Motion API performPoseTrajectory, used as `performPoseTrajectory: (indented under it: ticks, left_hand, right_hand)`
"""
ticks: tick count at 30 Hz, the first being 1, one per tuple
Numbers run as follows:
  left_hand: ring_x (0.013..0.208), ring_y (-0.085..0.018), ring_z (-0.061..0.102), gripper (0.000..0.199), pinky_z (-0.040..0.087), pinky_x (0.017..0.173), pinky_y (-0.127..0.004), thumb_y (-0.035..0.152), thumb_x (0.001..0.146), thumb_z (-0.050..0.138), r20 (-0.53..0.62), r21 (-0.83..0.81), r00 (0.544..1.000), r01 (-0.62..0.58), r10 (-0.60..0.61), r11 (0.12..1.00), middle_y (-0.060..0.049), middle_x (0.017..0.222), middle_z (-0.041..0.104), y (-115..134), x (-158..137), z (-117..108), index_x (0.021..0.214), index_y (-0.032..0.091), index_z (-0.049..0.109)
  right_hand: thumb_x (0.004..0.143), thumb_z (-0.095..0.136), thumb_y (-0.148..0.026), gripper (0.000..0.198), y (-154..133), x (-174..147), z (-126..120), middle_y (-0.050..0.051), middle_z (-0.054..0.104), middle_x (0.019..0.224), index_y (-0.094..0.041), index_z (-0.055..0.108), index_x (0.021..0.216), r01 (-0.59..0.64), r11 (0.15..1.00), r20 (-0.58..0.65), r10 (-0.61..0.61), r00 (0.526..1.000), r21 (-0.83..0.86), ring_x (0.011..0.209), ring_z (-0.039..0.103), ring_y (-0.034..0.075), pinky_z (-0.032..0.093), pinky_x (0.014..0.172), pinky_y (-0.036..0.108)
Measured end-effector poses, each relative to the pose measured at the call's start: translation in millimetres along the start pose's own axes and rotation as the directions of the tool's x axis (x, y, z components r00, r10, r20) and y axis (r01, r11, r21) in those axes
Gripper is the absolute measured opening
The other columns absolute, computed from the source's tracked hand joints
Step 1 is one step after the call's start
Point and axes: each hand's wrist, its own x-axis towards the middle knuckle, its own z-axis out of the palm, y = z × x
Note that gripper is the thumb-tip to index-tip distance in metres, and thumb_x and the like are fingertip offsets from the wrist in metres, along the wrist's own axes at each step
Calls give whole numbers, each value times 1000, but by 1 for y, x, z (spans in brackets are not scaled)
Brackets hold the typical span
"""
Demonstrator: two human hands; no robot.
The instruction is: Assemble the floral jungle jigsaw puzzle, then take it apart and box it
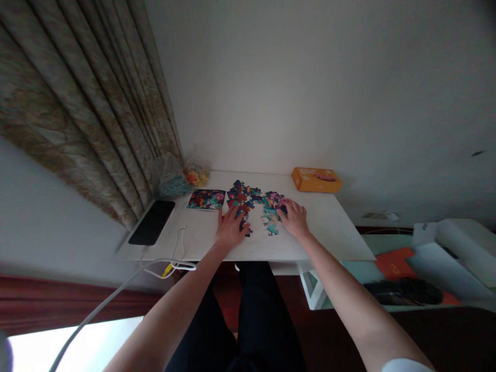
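Colourful jigsaw puzzle pieces (241,198), joined in an arch-like shape, lie on a white table (325,227). My left hand (231,231) rests palm down on the left side of the joined pieces with its fingers spread. Over the right side, my right hand (296,222) has its thumb and fingers apart around a dark section of puzzle. Light teal puzzle pieces (270,223) show just left of that hand. Some pieces are hidden under my fingers. A printed picture card (206,199) with flowers lies to the left of the puzzle.
An orange box (316,180) sits at the back right. Two clear bags (197,173) (173,178) stand at the back left. A black phone (152,223) lies at the left edge, with a white cable (182,264) near the front. A curtain (96,93) hangs alongside.
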Motion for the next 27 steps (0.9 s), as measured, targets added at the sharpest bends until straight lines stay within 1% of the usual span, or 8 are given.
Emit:
performPoseTrajectory:
  ticks: [7, 17, 19, 20, 21, 23, 25, 27]
  left_hand:
    - [148, -32, 44, 50, 30, 123, -57, 41, 101, 49, 96, 2, 993, -64, 64, 998, -14, 162, 43, 0, 4, 5, 148, 24, 55]
    - [152, -30, 37, 47, 22, 124, -64, 44, 104, 44, 119, -13, 985, -128, 128, 992, -11, 163, 43, 24, 39, 20, 147, 30, 55]
    - [150, -30, 40, 46, 24, 125, -62, 44, 103, 45, 87, -26, 987, -134, 136, 991, -10, 161, 46, 25, 41, 22, 145, 30, 57]
    - [149, -30, 42, 45, 26, 125, -60, 43, 103, 45, 72, -31, 988, -136, 138, 990, -10, 160, 48, 24, 41, 23, 144, 30, 58]
    - [148, -29, 44, 45, 27, 125, -58, 43, 103, 45, 60, -32, 989, -136, 138, 990, -10, 159, 50, 24, 41, 24, 143, 29, 59]
    - [146, -29, 46, 45, 29, 125, -56, 42, 104, 45, 41, -26, 990, -136, 137, 990, -10, 156, 52, 22, 39, 26, 143, 27, 60]
    - [146, -29, 47, 45, 31, 125, -55, 41, 103, 46, 32, -21, 989, -141, 141, 990, -10, 156, 53, 21, 38, 26, 142, 26, 61]
    - [145, -29, 48, 44, 31, 125, -54, 41, 102, 48, 30, -24, 989, -144, 145, 989, -10, 155, 53, 21, 38, 26, 142, 26, 61]
  right_hand:
    - [101, 50, -58, 57, 12, -12, 1, 14, 49, 157, -30, 51, 150, 48, 999, 146, -44, 988, -24, 143, 45, 35, 28, 116, 67]
    - [102, 51, -41, 46, 15, -13, 3, 9, 60, 149, -30, 54, 147, 219, 951, 183, -261, 948, 218, 141, 49, 28, 30, 121, 58]
    - [98, 57, -44, 50, 25, -6, 9, 11, 61, 145, -27, 54, 145, 92, 920, 86, -134, 987, 380, 135, 54, 25, 39, 118, 50]
    - [95, 61, -48, 53, 32, 1, 12, 12, 62, 142, -26, 53, 143, -35, 873, 27, 25, 999, 487, 131, 57, 25, 45, 113, 46]
    - [92, 64, -52, 57, 41, 10, 13, 13, 63, 137, -24, 52, 141, -183, 773, -17, 243, 970, 608, 124, 61, 24, 51, 107, 43]
    - [88, 67, -58, 60, 64, 37, 12, 8, 65, 119, -24, 50, 134, -396, 414, 33, 656, 754, 819, 106, 66, 20, 59, 91, 36]
    - [87, 69, -61, 53, 87, 68, 6, 1, 61, 97, -25, 51, 122, -424, 45, 217, 807, 550, 904, 84, 66, 15, 61, 76, 29]
    - [91, 66, -56, 38, 107, 99, -2, -4, 54, 82, -25, 53, 109, -398, -128, 318, 831, 457, 908, 70, 60, 12, 59, 66, 24]
